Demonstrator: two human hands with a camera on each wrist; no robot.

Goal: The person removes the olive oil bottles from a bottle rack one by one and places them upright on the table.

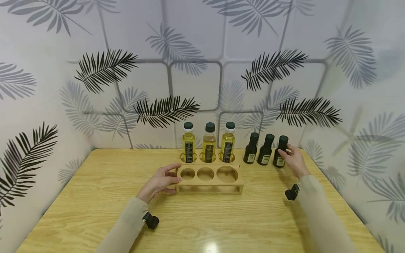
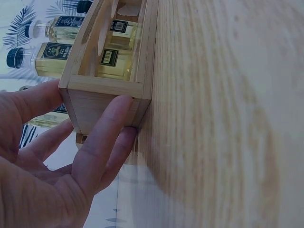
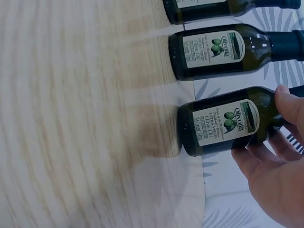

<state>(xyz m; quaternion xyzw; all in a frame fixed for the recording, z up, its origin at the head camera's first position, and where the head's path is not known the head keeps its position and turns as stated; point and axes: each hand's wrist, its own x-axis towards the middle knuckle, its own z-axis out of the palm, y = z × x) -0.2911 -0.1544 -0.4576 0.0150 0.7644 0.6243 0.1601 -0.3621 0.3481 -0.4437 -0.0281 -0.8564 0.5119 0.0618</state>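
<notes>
At the table's right rear, my right hand [image 1: 294, 161] grips a dark olive oil bottle [image 3: 221, 123] around its shoulder and neck. The bottle's label faces outward, and its base is at or very near the tabletop. Two matching dark bottles, the middle one [image 1: 265, 149] and the left one [image 1: 250, 148], stand beside it. My left hand [image 1: 159, 181] touches the left end of a two-tier wooden bottle rack [image 1: 209, 186] with extended fingers. Three clear bottles of yellow oil with dark green caps, including a middle one [image 1: 209, 142], stand in the rack's rear holes. Its three front holes hold nothing.
A wood-grain table [image 1: 221, 218] carries everything. Behind it rises a wall [image 1: 196, 84] with a leaf pattern, close to the table's rear edge. The dark bottles stand to the right of the rack, near that edge.
</notes>
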